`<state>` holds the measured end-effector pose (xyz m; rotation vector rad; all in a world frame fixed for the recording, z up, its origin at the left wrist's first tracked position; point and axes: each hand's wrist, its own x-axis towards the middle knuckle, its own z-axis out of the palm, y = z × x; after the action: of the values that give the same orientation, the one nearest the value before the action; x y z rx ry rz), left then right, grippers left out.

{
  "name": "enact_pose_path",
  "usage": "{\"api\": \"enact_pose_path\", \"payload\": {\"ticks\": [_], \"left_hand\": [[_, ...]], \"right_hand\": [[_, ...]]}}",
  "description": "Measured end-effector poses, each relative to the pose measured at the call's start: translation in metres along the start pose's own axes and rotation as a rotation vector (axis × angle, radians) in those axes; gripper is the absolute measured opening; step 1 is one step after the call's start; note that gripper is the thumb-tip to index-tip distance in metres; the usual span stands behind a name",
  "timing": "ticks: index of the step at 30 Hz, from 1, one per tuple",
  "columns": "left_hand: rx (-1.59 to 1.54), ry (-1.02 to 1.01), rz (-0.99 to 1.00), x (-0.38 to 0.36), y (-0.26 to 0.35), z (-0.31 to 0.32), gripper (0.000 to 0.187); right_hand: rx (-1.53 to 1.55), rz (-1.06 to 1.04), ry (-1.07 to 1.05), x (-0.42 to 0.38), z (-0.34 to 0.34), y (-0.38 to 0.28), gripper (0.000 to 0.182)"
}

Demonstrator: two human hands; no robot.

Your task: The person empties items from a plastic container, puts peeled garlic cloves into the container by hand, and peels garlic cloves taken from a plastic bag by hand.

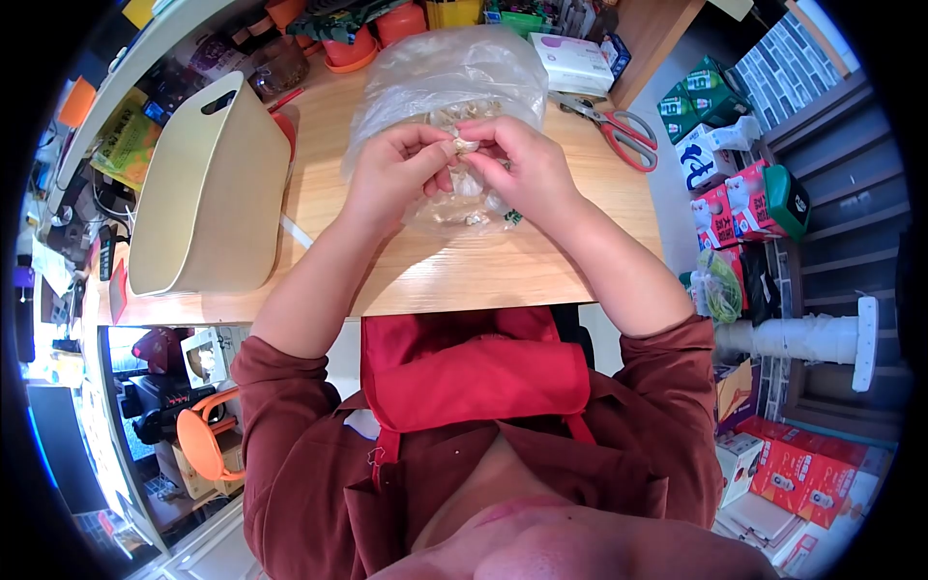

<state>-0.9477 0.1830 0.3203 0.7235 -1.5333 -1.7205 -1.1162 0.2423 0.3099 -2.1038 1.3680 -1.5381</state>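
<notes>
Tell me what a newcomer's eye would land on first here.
First, the left hand and right hand meeting mid-table, pinching a small pale piece over a clear plastic bag. Next, the beige bin lying at the left, and red-handled scissors at the right.

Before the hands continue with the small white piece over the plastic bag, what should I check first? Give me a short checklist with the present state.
1. Small white piece pinched by both left hand and right hand: ok.
2. Hands are above the plastic bag: ok.
3. Scissors lie apart from the hands: ok.
4. Beige bin stands clear of the left forearm: ok.
5. What the piece is: cannot tell.
</notes>
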Motion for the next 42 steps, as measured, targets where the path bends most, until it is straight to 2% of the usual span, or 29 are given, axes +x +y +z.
{"api": "enact_pose_path", "payload": {"ticks": [10,22,25,28,31,34,42], "left_hand": [[0.026,0.011,-0.031,0.000,0.001,0.000,0.009],[0.161,0.070,-0.055,0.001,-0.005,0.000,0.007],[0.161,0.087,-0.030,0.001,-0.007,0.000,0.007],[0.155,0.091,0.009,0.002,-0.009,0.000,0.006],[0.179,0.088,0.037,0.001,-0.007,0.000,0.005],[0.155,0.125,0.041,-0.001,-0.002,0.001,0.005],[0.355,0.207,0.176,-0.001,-0.005,0.000,0.003]], "right_hand": [[-0.073,-0.087,0.005,0.001,-0.001,0.004,0.016],[-0.118,-0.083,-0.012,-0.002,0.003,0.006,0.017],[-0.088,-0.052,-0.023,-0.003,0.005,0.007,0.017],[0.019,0.111,-0.050,-0.003,0.006,0.003,0.021],[-0.023,0.095,-0.072,-0.002,0.005,-0.001,0.023],[0.099,0.213,-0.036,-0.002,0.000,-0.013,0.023],[0.490,0.161,0.175,0.005,-0.005,-0.013,0.026]]}}
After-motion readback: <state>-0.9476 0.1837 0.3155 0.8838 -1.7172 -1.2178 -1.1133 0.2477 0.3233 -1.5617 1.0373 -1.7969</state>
